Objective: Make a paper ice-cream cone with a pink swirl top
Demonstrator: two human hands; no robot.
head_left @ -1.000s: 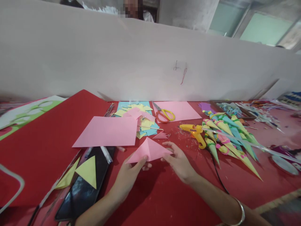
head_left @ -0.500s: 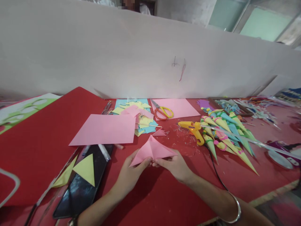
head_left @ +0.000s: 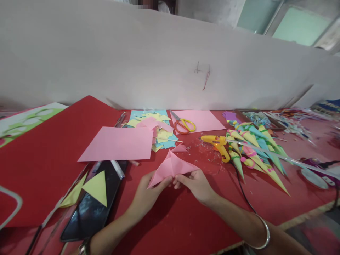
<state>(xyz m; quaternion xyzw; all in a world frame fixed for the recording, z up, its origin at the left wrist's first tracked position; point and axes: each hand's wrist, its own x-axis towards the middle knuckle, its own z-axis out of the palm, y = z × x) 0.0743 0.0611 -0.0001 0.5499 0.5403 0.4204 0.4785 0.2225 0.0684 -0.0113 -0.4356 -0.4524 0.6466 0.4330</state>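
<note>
A folded piece of pink paper (head_left: 172,165) is held up between both hands above the red table, its point facing away from me and a crease down its middle. My left hand (head_left: 148,189) pinches its left side, thumb on top near the centre. With thumb and fingers my right hand (head_left: 198,184) grips the right side, close to the left thumb. The fingers under the paper are mostly hidden. Just beyond lies a small pink paper scrap (head_left: 180,147). A larger pink sheet (head_left: 119,143) rests to the left.
Scissors (head_left: 183,124) lie on another pink sheet (head_left: 209,120). A yellow glue gun (head_left: 216,144) sits beside several decorated paper cones (head_left: 255,145). Yellow and blue paper pieces (head_left: 162,134) are heaped at the back. Left, a yellow triangle (head_left: 97,187) lies on a black panel (head_left: 89,221).
Both hands keep hold of the pink paper in nearly the same place. The right fingers have shifted slightly near the centre of its lower edge. The view has tilted a little.
</note>
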